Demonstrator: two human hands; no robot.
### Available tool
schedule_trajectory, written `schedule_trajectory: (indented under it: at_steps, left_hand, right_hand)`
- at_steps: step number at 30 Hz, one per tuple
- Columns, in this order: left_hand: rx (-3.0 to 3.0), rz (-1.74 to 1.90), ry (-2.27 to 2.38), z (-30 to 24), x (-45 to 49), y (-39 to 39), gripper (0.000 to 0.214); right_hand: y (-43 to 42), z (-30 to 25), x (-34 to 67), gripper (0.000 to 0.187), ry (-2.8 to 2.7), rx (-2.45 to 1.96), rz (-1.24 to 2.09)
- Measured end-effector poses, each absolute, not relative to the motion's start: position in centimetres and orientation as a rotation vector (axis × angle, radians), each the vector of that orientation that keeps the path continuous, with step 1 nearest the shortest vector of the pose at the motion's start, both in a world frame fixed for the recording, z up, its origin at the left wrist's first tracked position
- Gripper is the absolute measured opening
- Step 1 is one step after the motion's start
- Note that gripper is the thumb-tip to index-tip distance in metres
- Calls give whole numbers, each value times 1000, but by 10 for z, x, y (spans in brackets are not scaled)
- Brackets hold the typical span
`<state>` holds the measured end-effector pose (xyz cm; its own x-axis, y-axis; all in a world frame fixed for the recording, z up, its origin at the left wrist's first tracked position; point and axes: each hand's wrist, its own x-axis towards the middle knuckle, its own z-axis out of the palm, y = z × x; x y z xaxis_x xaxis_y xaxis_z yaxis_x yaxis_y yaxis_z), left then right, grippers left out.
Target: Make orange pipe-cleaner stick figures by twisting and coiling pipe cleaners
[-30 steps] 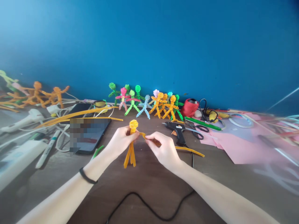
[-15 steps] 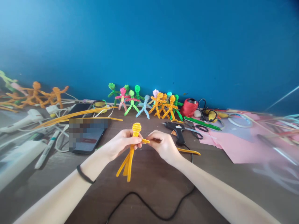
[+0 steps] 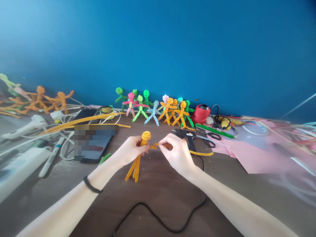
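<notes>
My left hand [image 3: 129, 152] is closed around the neck of an orange pipe-cleaner figure [image 3: 138, 161], whose coiled head sticks up above my fingers and whose legs hang below. My right hand [image 3: 176, 153] pinches a loose orange pipe cleaner [image 3: 197, 152] that runs from the figure's body off to the right, its tail trailing over the brown table [image 3: 158, 194]. A black band sits on my left wrist.
A row of finished pipe-cleaner figures [image 3: 154, 110] stands against the blue wall. A black glue gun [image 3: 186, 135] with its cord, scissors [image 3: 209, 135], red thread spool [image 3: 200, 114] and pink paper [image 3: 247, 149] lie to the right. A phone [image 3: 93, 143], markers and more orange pipe cleaners lie left.
The figure tilted and shifted between frames; my right hand rolled over the top of the loose pipe cleaner, working it around the figure's body. My left hand kept its hold.
</notes>
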<state>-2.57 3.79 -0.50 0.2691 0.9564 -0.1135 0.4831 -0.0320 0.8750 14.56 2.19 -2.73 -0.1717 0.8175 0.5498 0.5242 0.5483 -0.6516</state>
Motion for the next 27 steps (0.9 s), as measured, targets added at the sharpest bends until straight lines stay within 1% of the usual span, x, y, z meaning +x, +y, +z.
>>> schedule_trajectory:
  at_steps: [4, 8, 11, 15, 19, 22, 27]
  left_hand:
    - [1725, 718, 1384, -8, -26, 37, 18]
    - [1714, 767, 1410, -6, -23, 35, 20]
    - [1555, 850, 1394, -5, -21, 35, 22]
    - [1283, 952, 1310, -10, -20, 36, 18]
    - [1074, 967, 1177, -19, -23, 39, 13]
    - [1022, 981, 1129, -21, -24, 41, 11]
    - [1094, 878, 1150, -13, -24, 39, 17]
  right_hand:
    - [17, -28, 142, 14, -1873, -1074, 356]
    - [13, -31, 139, 15, -1855, -1010, 388]
    - [11, -34, 137, 14, -1820, -966, 419]
    - [11, -39, 135, 13, -1791, -915, 471]
    - [13, -43, 136, 11, -1814, -834, 471]
    - [15, -45, 136, 12, -1828, -790, 431]
    - [16, -45, 137, 12, -1837, -773, 388]
